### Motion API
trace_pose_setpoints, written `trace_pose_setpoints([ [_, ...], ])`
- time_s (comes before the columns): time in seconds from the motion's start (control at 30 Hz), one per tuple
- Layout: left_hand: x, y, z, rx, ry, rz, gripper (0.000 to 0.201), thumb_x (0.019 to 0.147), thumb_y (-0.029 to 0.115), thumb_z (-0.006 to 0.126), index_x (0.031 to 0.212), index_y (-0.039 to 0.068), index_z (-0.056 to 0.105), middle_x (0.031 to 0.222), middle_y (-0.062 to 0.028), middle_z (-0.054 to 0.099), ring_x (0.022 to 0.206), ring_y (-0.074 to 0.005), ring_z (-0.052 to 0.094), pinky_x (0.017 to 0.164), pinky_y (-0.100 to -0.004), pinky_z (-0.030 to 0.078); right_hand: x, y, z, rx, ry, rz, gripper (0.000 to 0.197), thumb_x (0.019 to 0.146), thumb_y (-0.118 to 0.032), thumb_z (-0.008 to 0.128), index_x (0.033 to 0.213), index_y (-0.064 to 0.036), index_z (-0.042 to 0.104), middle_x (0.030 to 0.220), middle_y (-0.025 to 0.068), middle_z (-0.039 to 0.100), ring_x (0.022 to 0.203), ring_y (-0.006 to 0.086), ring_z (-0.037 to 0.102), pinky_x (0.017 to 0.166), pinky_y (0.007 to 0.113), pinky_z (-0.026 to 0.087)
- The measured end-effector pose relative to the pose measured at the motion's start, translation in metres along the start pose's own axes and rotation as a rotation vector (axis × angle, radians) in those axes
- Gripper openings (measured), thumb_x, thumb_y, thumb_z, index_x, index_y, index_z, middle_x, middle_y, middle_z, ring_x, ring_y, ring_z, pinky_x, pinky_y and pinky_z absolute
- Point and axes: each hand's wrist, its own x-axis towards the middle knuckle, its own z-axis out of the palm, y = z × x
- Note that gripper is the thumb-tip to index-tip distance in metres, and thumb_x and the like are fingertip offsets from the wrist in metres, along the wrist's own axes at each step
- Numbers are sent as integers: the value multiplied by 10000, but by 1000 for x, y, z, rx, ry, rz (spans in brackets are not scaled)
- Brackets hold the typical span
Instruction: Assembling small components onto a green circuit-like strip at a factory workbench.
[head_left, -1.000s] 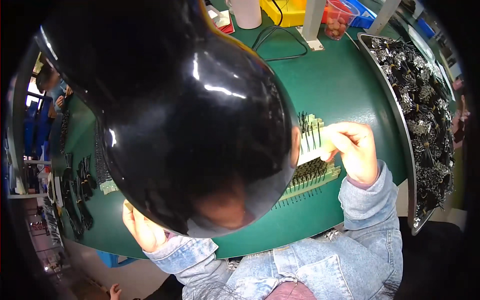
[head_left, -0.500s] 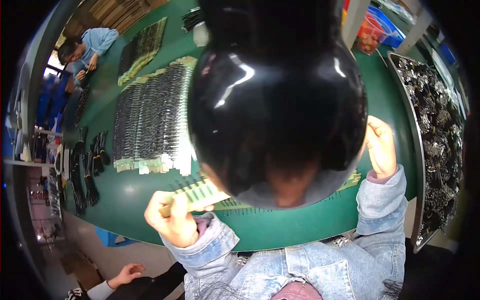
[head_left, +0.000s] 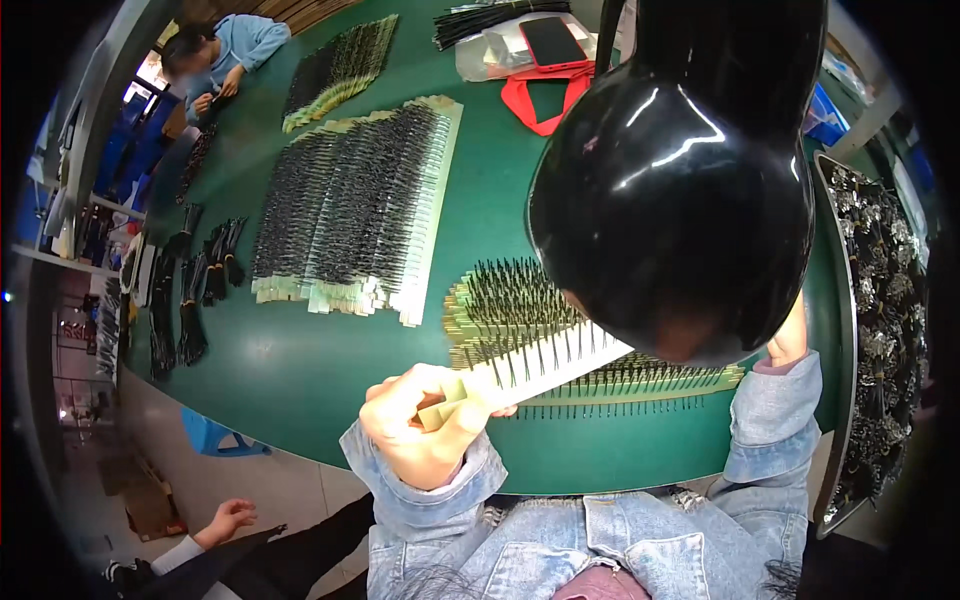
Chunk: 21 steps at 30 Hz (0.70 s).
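Observation:
My left hand (head_left: 425, 420) is closed around the near end of a pale card strip (head_left: 530, 376). A row of thin black pins sticks out along this strip, which slants up to the right until a glossy black lamp (head_left: 680, 210) covers it. Beneath lies a pile of similar pinned strips (head_left: 505, 300), the nearest one running along the front of the green table (head_left: 300, 370). My right hand (head_left: 790, 338) shows only as a sliver at the lamp's lower right, with its fingers hidden.
A broad stack of pinned strips (head_left: 350, 210) lies left of centre, a smaller stack (head_left: 340, 75) beyond it. Black bundles (head_left: 190, 310) line the left edge. A metal tray (head_left: 835, 400) of dark parts stands right. A phone (head_left: 553, 43) lies far back. A co-worker (head_left: 235, 55) sits far left; another person's hand (head_left: 228, 520) shows lower left.
The view has shifted, so the lamp now sits farther right and uncovers the strip pile and phone. My left hand still holds the strip, now more tilted; my right hand has gone mostly behind the lamp.

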Motion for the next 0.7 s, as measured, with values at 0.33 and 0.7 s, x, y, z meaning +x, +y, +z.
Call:
trace_pose_setpoints([
  [0.33, 16, 6, -24, 245, -628, -689, 153, 839, 93, 579, 930, -30, 590, 630, -40, 588, 421, -41, 441, 392, -193, 348, -4, -1, -10, -202, -121, -330, 212, 887, -120, 530, 1044, 14, 577, 827, 37, 619, 697, 80, 559, 633, 213, 457],
  [0.7, 7, -25, -72, 95, 345, -329, 132, 867, 103, 539, 919, -17, 559, 790, -54, 583, 681, -104, 546, 614, -217, 426, -32, -19, 10, -259, -352, -227, 216, 866, -44, 535, 1066, 29, 568, 887, 82, 619, 778, 116, 586, 713, 232, 475],
])
